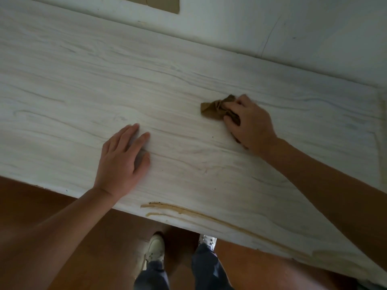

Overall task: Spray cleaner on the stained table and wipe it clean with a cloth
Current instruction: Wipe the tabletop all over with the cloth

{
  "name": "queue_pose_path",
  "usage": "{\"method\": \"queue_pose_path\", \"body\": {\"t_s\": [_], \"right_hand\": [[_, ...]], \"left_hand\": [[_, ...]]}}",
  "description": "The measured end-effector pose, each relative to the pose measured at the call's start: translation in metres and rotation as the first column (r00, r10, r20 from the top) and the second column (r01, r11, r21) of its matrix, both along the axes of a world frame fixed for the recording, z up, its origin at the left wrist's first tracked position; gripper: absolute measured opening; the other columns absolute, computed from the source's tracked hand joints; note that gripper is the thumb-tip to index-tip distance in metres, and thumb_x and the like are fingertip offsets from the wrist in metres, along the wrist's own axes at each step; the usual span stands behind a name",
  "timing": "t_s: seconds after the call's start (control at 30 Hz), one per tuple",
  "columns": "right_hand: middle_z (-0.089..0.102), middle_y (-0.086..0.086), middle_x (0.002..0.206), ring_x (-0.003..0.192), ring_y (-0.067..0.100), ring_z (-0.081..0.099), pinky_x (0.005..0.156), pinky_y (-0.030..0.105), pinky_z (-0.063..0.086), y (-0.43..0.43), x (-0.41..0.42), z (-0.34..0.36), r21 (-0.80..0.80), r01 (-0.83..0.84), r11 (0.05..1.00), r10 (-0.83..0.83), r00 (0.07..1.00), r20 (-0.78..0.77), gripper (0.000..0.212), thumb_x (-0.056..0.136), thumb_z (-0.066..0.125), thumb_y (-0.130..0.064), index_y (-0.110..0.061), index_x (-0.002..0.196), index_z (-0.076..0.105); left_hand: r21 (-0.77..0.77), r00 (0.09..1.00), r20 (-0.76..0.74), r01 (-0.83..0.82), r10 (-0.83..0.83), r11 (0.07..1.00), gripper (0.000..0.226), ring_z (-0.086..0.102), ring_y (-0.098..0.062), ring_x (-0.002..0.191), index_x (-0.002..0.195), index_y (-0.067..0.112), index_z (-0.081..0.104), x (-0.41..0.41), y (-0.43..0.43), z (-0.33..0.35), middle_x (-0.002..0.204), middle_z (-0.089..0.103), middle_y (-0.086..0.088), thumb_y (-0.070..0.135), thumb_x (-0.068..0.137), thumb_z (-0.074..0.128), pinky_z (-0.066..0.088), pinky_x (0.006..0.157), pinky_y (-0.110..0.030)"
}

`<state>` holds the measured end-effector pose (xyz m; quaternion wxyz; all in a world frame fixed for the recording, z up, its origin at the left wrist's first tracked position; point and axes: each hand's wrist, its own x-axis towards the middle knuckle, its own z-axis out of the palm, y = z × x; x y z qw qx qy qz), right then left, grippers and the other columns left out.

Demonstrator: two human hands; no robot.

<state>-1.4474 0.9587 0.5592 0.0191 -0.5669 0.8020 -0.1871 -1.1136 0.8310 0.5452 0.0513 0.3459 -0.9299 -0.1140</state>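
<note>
The pale wood-grain table [83, 84] fills most of the view. My right hand [250, 122] presses a crumpled brown cloth [211, 108] flat against the tabletop at centre right; the cloth sticks out to the left of my fingers. My left hand [123, 158] rests palm down on the table near the front edge, fingers slightly apart, holding nothing. A long tan stain streak [188, 212] runs along the front edge toward the right. A few small dark specks [210, 135] dot the surface between my hands. No spray bottle is in view.
A white wall [272, 28] rises directly behind the table. A brown panel [163, 3] shows at the top. Below the table's front edge lie an orange-brown floor [41, 206] and my two feet in white shoes [156, 248].
</note>
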Motion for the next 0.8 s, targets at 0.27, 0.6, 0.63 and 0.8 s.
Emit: {"method": "queue_pose_path", "body": {"t_s": [0.27,0.6,0.63,0.8], "right_hand": [[0.063,0.001,0.11,0.087,0.016,0.06,0.057,0.027,0.052,0.11,0.144,0.001,0.073,-0.333,0.94,0.326,0.941,0.092,0.035,0.091,0.062,-0.027,-0.019,0.125,0.068],[0.053,0.002,0.123,0.083,0.021,0.058,0.072,0.032,0.05,0.091,0.143,0.01,0.108,0.531,0.841,-0.535,0.845,0.014,0.046,0.096,0.056,-0.032,-0.023,0.141,0.051],[0.052,0.0,0.125,0.085,0.02,0.058,0.073,0.032,0.049,0.085,0.161,0.009,0.123,0.522,0.844,-0.529,0.848,0.034,0.046,0.097,0.055,-0.034,-0.024,0.142,0.051],[0.055,-0.005,0.119,0.085,0.016,0.059,0.065,0.027,0.041,0.03,0.24,0.006,0.091,0.291,0.952,-0.301,0.945,0.125,0.04,0.097,0.057,-0.029,-0.026,0.137,0.058]], "left_hand": [[0.017,1.0,0.017,0.0,0.0,1.0,0.059,0.021,-0.026,0.154,0.153,0.022,0.043,0.002,0.001,0.001,0.165,0.031,-0.007,0.048,0.1,0.033,0.022,0.124,-0.046],[0.108,0.952,-0.304,0.083,-0.047,0.991,0.04,0.048,-0.029,0.139,0.133,0.012,0.062,0.018,-0.003,0.002,0.146,0.056,-0.01,0.028,0.1,0.046,0.033,0.117,-0.045],[0.086,0.945,-0.319,0.107,-0.074,0.991,0.039,0.05,-0.029,0.137,0.132,0.012,0.063,0.024,-0.006,0.005,0.144,0.058,-0.01,0.026,0.1,0.046,0.034,0.115,-0.045],[-0.029,0.966,-0.234,0.108,-0.112,0.994,0.038,0.051,-0.03,0.134,0.131,0.011,0.063,0.089,-0.041,0.016,0.142,0.058,-0.011,0.026,0.1,0.046,0.036,0.112,-0.046]]}}
